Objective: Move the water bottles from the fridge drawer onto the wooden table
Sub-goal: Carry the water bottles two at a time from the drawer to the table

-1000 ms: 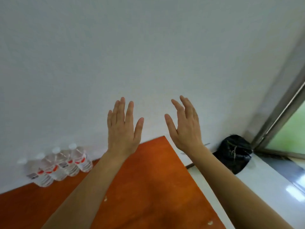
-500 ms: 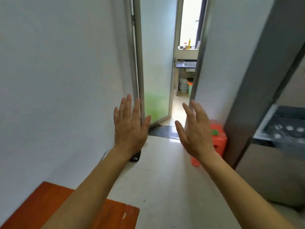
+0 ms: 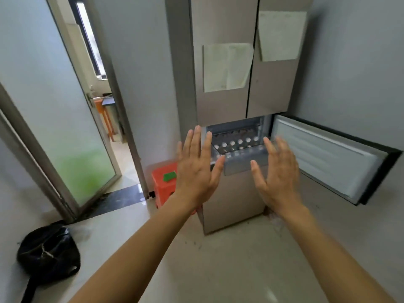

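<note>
A tall grey fridge (image 3: 220, 106) stands ahead with its lower right door (image 3: 328, 162) swung open to the right. Inside, a clear drawer (image 3: 240, 162) is pulled out, and the white caps of several water bottles (image 3: 237, 144) show in rows within it. My left hand (image 3: 196, 169) and my right hand (image 3: 277, 173) are both raised in front of the drawer, fingers spread, palms facing each other, holding nothing. Both hands are short of the drawer and touch nothing. The wooden table is out of view.
An orange plastic stool (image 3: 164, 184) with a green item on it stands left of the fridge. A black bag (image 3: 48, 254) lies on the floor at lower left. A frosted glass door (image 3: 65, 132) stands open on the left. Papers (image 3: 227, 66) hang on the fridge doors.
The view has swung right from the orange table and its bottles, past the doorway, to face the fridge. Both hands stayed raised and empty throughout.
</note>
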Demonstrator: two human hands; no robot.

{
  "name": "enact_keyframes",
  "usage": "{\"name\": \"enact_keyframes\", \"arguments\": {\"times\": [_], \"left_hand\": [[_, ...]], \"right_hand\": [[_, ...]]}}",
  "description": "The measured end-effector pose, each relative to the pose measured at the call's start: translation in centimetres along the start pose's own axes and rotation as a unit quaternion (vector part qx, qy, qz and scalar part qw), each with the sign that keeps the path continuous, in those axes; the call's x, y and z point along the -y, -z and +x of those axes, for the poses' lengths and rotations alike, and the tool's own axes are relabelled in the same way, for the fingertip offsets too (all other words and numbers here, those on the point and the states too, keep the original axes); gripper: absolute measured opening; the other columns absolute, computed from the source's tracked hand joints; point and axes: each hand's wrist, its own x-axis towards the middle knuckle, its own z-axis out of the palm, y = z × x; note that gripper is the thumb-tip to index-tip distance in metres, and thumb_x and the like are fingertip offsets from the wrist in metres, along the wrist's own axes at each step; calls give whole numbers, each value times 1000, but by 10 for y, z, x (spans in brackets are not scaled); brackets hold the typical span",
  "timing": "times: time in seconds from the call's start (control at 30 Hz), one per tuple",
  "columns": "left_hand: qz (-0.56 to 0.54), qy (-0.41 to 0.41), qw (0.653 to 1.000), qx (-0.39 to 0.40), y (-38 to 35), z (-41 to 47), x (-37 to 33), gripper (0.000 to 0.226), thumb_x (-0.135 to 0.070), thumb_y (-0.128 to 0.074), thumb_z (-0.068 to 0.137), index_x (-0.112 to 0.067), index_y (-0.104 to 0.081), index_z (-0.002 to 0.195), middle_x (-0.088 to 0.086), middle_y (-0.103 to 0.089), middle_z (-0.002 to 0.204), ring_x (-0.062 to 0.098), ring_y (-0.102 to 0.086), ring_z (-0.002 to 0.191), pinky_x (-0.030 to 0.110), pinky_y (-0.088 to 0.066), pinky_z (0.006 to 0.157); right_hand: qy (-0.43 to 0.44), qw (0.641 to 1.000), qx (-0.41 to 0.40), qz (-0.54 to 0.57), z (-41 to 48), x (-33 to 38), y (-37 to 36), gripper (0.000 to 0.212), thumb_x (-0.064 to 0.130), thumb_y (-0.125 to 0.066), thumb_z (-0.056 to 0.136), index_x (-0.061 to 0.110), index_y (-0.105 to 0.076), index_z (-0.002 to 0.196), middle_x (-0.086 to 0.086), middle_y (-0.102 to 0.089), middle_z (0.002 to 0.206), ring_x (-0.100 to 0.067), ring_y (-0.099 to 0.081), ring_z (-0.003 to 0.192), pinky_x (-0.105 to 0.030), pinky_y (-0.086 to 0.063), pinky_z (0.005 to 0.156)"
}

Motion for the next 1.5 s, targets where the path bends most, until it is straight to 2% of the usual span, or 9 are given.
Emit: {"name": "enact_keyframes", "arguments": {"times": [0.13,0.23,0.37,0.6,0.77,0.9,1.13,1.3,1.5], "left_hand": [[-20,-8,1000,15,-57,48,-62,67,-52,-30,101,-16,-20,156,10,-9,165,24,-4,153,54,-16,121],[-14,-13,999,25,-87,72,-92,68,-54,-27,101,-16,-19,156,10,-7,166,23,-1,153,52,-13,122],[15,-21,999,42,-123,100,-99,69,-57,-23,101,-18,-18,157,7,-3,166,20,5,153,48,-5,124],[28,-9,998,63,-210,158,-60,69,-57,-22,101,-19,-15,158,6,-1,166,19,7,153,46,-2,124],[23,9,984,179,-303,202,-16,70,-60,-15,101,-22,-3,158,3,10,166,20,14,152,49,0,123],[28,-5,963,267,-369,237,15,70,-61,-10,99,-24,1,158,5,10,166,23,14,152,52,1,123],[24,18,941,336,-456,278,43,82,-66,1,91,-20,-7,158,8,1,166,28,2,153,54,-4,122],[27,57,925,375,-511,299,42,70,-57,-20,101,-19,-7,158,10,4,166,29,0,152,52,-3,122],[33,163,907,387,-564,306,36,73,-56,-35,99,-22,-6,158,14,-1,165,37,-16,149,55,-23,118]], "right_hand": [[-7,1000,-1,-13,31,-81,15,63,44,-49,95,18,-33,150,-15,-30,158,-33,-28,146,-56,-31,115],[-14,1000,10,-24,56,-125,20,64,46,-45,96,17,-33,151,-15,-28,159,-32,-26,147,-54,-29,117],[-14,999,29,-25,87,-160,3,64,46,-44,98,20,-28,153,-12,-23,162,-28,-22,150,-50,-24,120],[-18,998,59,-14,140,-207,-79,64,39,-55,98,20,-30,153,-12,-22,162,-28,-21,150,-48,-22,121],[-38,989,130,-58,185,-256,-160,64,42,-52,98,22,-28,154,-12,-22,162,-29,-22,150,-51,-24,120],[-75,978,175,-82,213,-297,-207,63,41,-53,98,18,-32,153,-15,-28,160,-32,-27,147,-50,-26,119],[-125,956,246,-100,242,-364,-258,64,44,-49,100,17,-29,154,-14,-29,160,-30,-26,148,-45,-28,119],[-111,947,293,-70,274,-417,-304,61,42,-56,97,17,-37,149,-14,-42,151,-30,-42,138,-46,-41,111],[-61,914,401,-32,323,-469,-362,57,40,-52,99,17,-35,149,-11,-38,152,-29,-40,138,-43,-45,105]]}}
